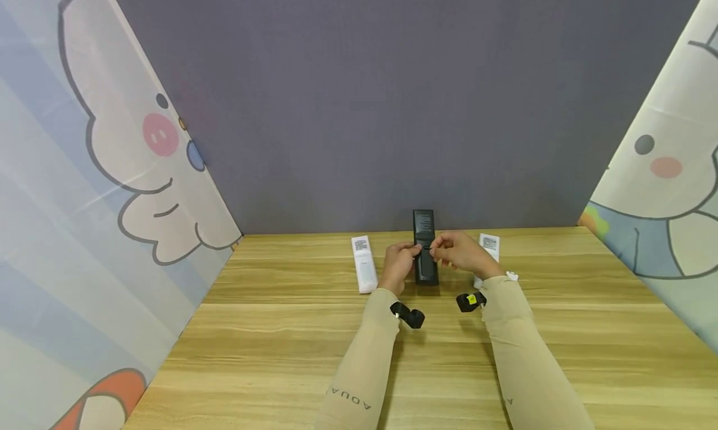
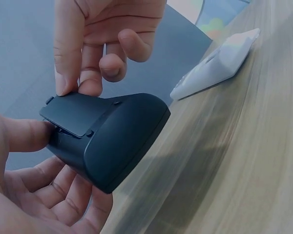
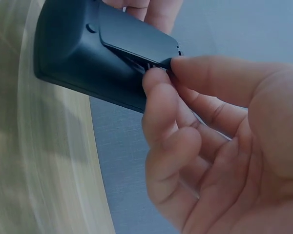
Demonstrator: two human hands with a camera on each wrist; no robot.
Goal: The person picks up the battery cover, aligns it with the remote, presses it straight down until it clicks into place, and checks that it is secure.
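The right hand point(image 1: 464, 253) partly hides a white remote point(image 1: 490, 245). Print point(image 1: 361, 245) on another white remote point(image 1: 366, 273) left of the left hand point(image 1: 397, 265) is illegibly small. Between both hands, the black remote point(image 1: 427, 272) shows little beneath its cover point(image 2: 71, 113).

left white remote point(image 1: 366, 272) | right white remote point(image 1: 490, 245) | wooden tabletop point(image 1: 269, 330) | grey backdrop point(image 1: 359, 106)

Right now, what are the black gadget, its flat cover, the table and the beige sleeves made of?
The black gadget and its flat cover look like hard matte plastic: smooth, molded, with soft highlights. The table looks like wood with a light sheen, because of its long grain streaks, but may be a printed wood-look top. The beige sleeves seem like thin fabric; they wrinkle.
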